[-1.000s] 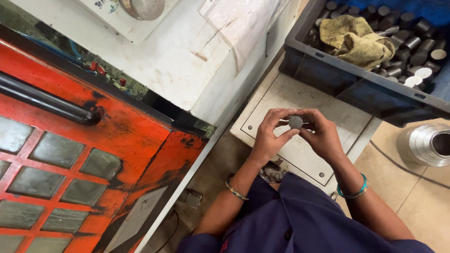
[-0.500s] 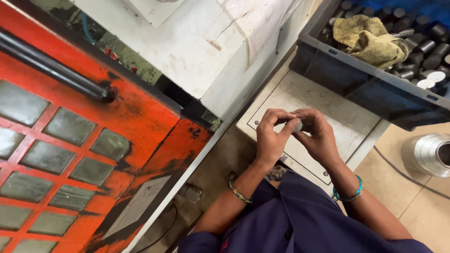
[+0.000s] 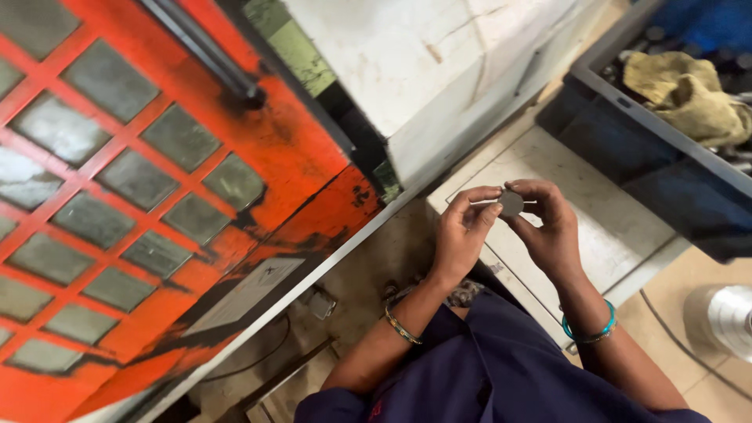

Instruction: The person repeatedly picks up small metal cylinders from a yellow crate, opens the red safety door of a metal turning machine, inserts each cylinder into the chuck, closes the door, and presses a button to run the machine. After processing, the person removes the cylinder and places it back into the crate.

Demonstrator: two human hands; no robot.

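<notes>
Both hands pinch a small round metal disc above a pale floor plate.

The left hand (image 3: 462, 231) and right hand (image 3: 548, 227) meet fingertip to fingertip, closed narrowly on the grey disc (image 3: 511, 204), held in the air between them. An orange machine door (image 3: 157, 180) with a grid of panes stands left; a dark blue crate (image 3: 666, 149) holding a yellowish rag (image 3: 689, 86) sits upper right.

We count two hands, our left hand (image 3: 462, 235) and right hand (image 3: 552, 231), one small round metal disc (image 3: 511, 204) between them, two bangles, one dark crate (image 3: 666, 149), one yellowish rag (image 3: 689, 94).
</notes>
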